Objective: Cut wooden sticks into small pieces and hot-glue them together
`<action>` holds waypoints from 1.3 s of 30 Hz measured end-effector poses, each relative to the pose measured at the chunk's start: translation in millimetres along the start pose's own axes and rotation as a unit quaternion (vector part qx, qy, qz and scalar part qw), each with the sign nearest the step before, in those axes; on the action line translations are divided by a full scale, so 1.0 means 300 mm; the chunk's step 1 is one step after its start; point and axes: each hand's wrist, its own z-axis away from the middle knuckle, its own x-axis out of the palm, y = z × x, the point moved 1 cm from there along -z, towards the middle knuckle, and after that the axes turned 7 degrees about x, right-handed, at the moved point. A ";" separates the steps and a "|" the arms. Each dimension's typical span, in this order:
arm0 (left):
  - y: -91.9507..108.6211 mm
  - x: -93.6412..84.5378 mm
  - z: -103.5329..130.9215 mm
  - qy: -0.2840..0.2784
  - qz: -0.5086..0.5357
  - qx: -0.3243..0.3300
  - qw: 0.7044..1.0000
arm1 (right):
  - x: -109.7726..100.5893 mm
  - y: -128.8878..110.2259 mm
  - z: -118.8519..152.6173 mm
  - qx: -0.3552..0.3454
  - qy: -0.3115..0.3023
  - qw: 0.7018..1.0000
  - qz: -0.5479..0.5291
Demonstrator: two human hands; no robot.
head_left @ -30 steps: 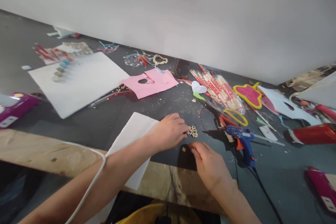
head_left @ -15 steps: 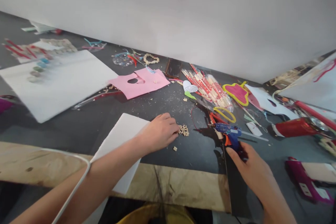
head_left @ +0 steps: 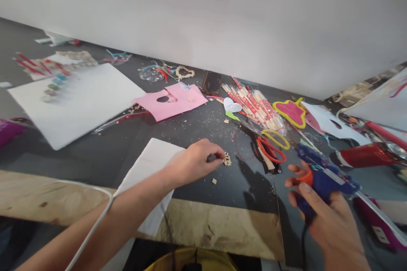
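Observation:
My right hand (head_left: 330,207) grips a blue glue gun (head_left: 330,173) with an orange trigger, raised above the right part of the table. A clear glue stick (head_left: 380,216) sticks out of its back end. My left hand (head_left: 203,159) is in a pinch, thumb and forefinger together at a pile of small beige stick pieces (head_left: 227,159). Whatever lies between those fingertips is hidden. One more small piece (head_left: 214,181) lies nearer the table's front. Under my left forearm is a white board (head_left: 155,156).
Scissors (head_left: 270,150) with red and yellow handles lie between my hands. Behind them are wrapped chopsticks (head_left: 254,108), a phone (head_left: 212,82) and pink foam sheet (head_left: 178,99). A larger white board (head_left: 82,97) is at left, a red cylinder (head_left: 365,155) at right. A white cable (head_left: 92,239) crosses my left forearm.
My right hand has lifted the glue gun, moved it right and turned it, uncovering the scissors' handles. My left fingers have come into a pinch at the pile, which looks smaller.

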 end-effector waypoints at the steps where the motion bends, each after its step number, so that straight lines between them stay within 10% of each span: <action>1: 0.008 -0.005 -0.003 0.012 0.079 -0.053 0.995 | 0.011 0.003 0.013 -0.005 -0.036 0.999 -0.018; 4: 0.020 -0.015 -0.010 0.037 0.273 -0.146 0.950 | 0.051 0.022 0.054 -0.037 -0.122 0.992 0.024; 10: -0.005 -0.004 -0.010 0.050 0.419 -0.124 0.898 | 0.146 0.036 0.137 -0.122 -0.174 0.974 0.083; 39: 0.002 -0.004 -0.009 0.041 0.447 -0.147 0.882 | 0.202 0.065 0.156 -0.070 -0.216 0.974 0.021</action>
